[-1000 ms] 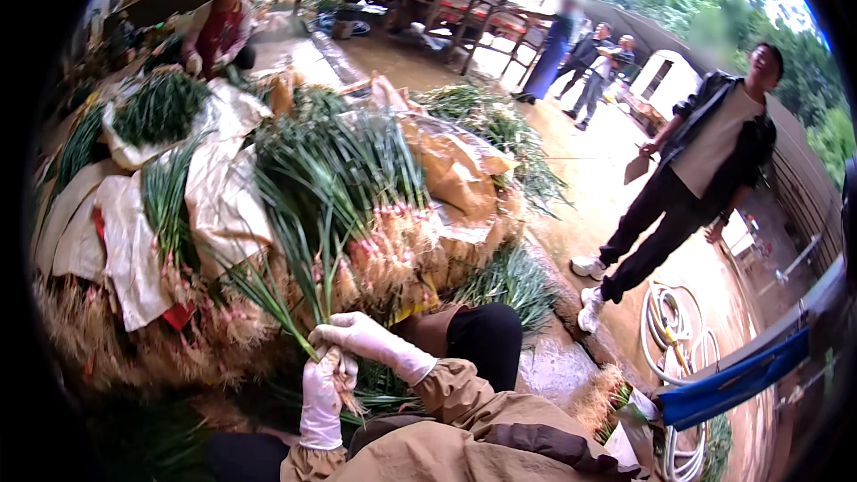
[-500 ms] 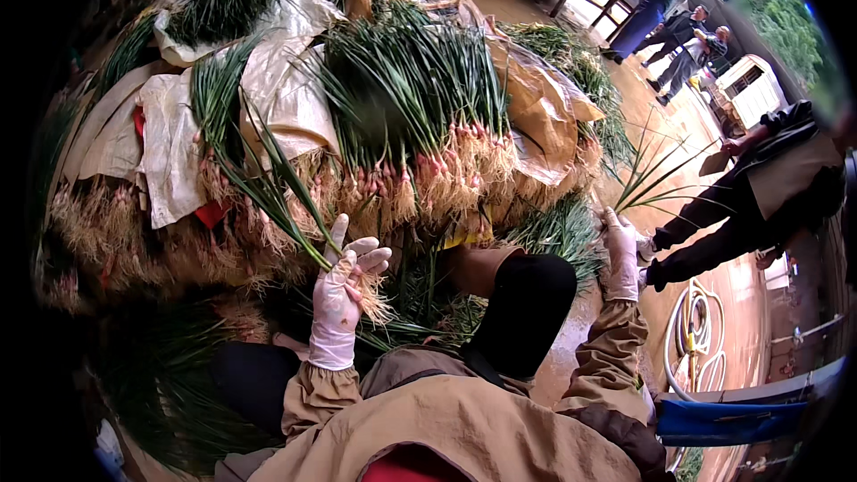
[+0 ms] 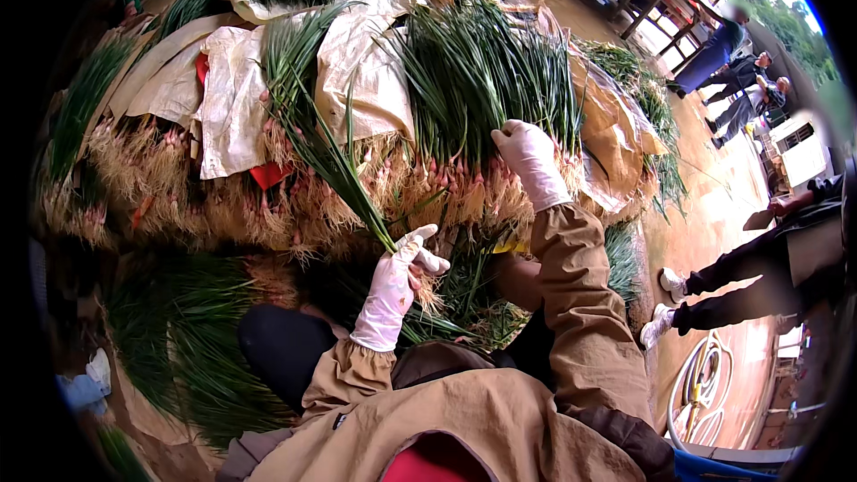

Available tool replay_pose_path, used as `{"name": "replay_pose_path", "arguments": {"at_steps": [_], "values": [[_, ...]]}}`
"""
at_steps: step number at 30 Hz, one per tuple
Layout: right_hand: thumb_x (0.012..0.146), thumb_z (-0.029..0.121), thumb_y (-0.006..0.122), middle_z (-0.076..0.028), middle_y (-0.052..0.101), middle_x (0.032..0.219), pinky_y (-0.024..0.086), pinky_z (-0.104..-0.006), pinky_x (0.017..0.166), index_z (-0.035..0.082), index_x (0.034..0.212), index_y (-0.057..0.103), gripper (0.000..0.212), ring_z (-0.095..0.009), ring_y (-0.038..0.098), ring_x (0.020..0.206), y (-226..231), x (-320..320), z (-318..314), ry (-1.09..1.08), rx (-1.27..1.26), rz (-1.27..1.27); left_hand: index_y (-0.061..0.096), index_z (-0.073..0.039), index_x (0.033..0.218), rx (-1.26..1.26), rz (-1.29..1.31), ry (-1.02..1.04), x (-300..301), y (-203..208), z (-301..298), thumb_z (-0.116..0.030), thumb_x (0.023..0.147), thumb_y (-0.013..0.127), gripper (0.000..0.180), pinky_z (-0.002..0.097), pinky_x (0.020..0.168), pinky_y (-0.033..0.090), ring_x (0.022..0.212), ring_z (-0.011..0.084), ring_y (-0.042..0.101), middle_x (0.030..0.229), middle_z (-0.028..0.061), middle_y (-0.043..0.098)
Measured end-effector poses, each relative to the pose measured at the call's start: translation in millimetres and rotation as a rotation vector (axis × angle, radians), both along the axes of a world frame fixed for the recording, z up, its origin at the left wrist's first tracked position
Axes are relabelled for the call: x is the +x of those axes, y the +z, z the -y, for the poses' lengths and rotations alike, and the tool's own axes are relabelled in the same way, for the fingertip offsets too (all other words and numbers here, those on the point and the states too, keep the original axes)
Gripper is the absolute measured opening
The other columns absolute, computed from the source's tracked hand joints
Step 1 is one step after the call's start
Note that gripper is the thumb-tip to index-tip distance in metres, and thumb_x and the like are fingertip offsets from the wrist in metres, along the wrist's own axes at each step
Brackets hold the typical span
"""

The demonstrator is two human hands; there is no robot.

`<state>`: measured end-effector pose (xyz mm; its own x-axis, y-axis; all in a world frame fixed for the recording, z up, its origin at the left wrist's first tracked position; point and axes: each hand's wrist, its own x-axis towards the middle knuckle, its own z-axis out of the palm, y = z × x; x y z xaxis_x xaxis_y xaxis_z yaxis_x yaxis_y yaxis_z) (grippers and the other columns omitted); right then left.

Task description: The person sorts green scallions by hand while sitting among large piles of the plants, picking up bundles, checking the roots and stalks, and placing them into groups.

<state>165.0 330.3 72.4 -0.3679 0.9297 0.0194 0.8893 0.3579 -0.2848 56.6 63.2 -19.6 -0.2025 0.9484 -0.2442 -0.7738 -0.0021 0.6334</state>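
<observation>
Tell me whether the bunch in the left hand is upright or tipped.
Tipped: in this view the bunch slants up and leftward from the left hand, with its pale roots showing at the lower end.

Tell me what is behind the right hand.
Behind the right hand are spring onions: green leaves above, pink bulbs and pale roots lower down. What the hand itself covers cannot be seen.
</observation>
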Motion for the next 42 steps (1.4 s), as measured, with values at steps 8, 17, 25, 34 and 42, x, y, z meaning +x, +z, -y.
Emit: {"name": "replay_pose_path", "arguments": {"at_steps": [8,17,25,34,42], "values": [[0.091,0.032,0.064,-0.004,0.068,0.085,0.046,-0.0246,0.062,0.003,0.103,0.066,0.032,-0.009,0.057,0.069,-25,13,92,0.046,-0.705,-0.913,0.047,0.004,0.13,0.054,0.124,-0.079,5,-9,-3,-0.024,0.1,0.045,0.041,0.0417,0.092,0.05,0.107,0.0313,0.061,0.121,0.0212,0.059],[0.094,0.027,0.06,0.003,0.055,0.067,0.043,-0.0239,0.056,0.001,0.094,0.065,0.027,-0.008,0.052,0.059,-68,0,164,0.08,-0.738,-1.077,0.061,-0.002,0.101,-0.159,-0.054,-0.066,7,-3,0,-0.013,0.093,0.058,0.014,0.0215,0.048,0.048,0.059,0.0169,0.065,0.071,0.0077,0.065],[0.096,0.023,0.056,-0.003,0.063,0.074,0.044,-0.0229,0.058,0.007,0.089,0.063,0.019,-0.011,0.056,0.063,-76,5,133,0.027,-0.468,-1.29,0.061,-0.001,0.102,0.139,0.398,-0.087,14,15,4,-0.013,0.096,0.052,0.016,0.0283,0.051,0.05,0.057,0.0184,0.061,0.072,0.0081,0.063],[0.094,0.043,0.052,-0.013,0.068,0.077,0.054,-0.0372,0.069,0.006,0.1,0.067,0.04,-0.026,0.066,0.068,1,-21,138,0.142,-0.053,0.003,0.054,-0.002,0.125,0.197,0.303,0.084,-8,0,11,-0.017,0.099,0.047,0.031,0.0362,0.072,0.055,0.078,0.0245,0.066,0.094,0.0159,0.067],[0.092,0.034,0.054,-0.015,0.07,0.087,0.053,-0.0351,0.071,0.001,0.104,0.066,0.036,-0.027,0.067,0.076,0,-36,93,-0.099,-0.201,-0.104,0.057,0.003,0.115,-0.092,-0.097,0.112,-6,-11,4,-0.009,0.097,0.047,0.024,0.0313,0.081,0.056,0.098,0.0233,0.065,0.112,0.0171,0.064]]}}
